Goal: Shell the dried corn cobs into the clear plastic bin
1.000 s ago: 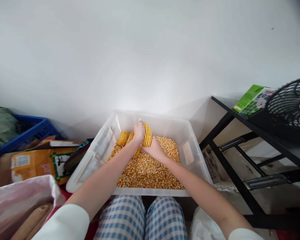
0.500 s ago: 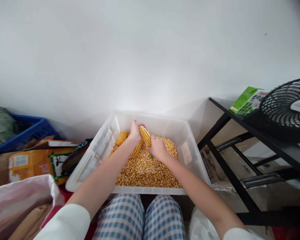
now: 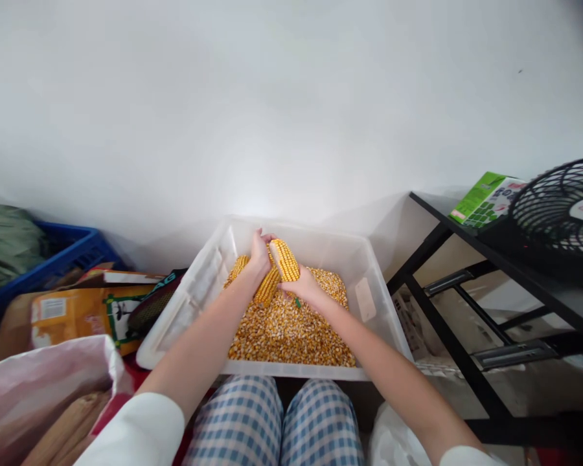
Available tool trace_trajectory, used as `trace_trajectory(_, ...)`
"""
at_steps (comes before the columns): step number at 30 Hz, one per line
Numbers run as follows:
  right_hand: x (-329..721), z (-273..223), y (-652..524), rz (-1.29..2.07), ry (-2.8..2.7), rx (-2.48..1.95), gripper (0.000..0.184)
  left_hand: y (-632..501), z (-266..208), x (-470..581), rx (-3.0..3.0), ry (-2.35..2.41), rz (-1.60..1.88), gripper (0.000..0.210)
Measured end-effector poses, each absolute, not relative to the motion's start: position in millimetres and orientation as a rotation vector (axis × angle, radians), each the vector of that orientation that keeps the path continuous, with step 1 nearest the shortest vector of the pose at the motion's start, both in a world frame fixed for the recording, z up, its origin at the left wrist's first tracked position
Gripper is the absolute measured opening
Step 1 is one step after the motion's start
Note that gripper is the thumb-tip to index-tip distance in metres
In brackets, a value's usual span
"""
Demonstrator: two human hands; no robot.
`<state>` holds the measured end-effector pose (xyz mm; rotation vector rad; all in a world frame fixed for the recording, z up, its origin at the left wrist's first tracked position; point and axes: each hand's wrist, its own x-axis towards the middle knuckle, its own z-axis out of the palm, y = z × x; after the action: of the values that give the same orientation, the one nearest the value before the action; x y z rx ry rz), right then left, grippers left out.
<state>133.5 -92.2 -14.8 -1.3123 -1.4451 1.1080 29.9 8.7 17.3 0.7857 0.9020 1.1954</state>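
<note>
A yellow corn cob (image 3: 286, 260) is held aslant above the loose kernels (image 3: 291, 336), with a pale strip along its upper left side. My left hand (image 3: 261, 252) is closed at its far end, the thumb raised. Around the near end wraps my right hand (image 3: 303, 285); its fingertips show under the cob. By the right palm a small green piece (image 3: 298, 301) peeks out, too little visible to name. Below the held cob another corn cob (image 3: 267, 288) rests on the kernels, and a further cob (image 3: 235, 268) lies left of my left wrist.
A translucent plastic bin (image 3: 252, 369) holds the kernels, against a white wall. Left are a white bag (image 3: 53, 362), an orange package (image 3: 70, 314) and a blue crate (image 3: 85, 249). On the right, a black rack (image 3: 505, 259) carries a green box (image 3: 483, 200) and a fan (image 3: 563, 207).
The held cob has turned, so a pale strip along its side now shows. My right hand has shifted slightly, and more of the cob beneath is visible.
</note>
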Motion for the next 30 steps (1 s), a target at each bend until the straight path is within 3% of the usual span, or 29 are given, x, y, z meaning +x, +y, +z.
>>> trace_trajectory(6,150,-6,-86,0.789,-1.614,-1.504,0.047,17,18,20,0.825,0.99,1.201,0.057)
trace_trajectory(12,154,-9,-85,0.426,-1.784,-1.685,0.04,7,21,33,0.681,0.858,1.025,0.048)
trace_trajectory(17,153,-15,-85,0.635,-1.765,-1.528,0.04,3,19,38,0.672,0.826,1.087,0.053)
trace_trajectory(25,165,-11,-84,1.326,-1.627,-1.209,0.039,16,8,30,0.955,0.93,1.205,0.064)
trace_trajectory(30,167,-9,-83,1.38,-1.56,-1.163,0.035,16,17,26,1.007,0.875,1.12,0.073)
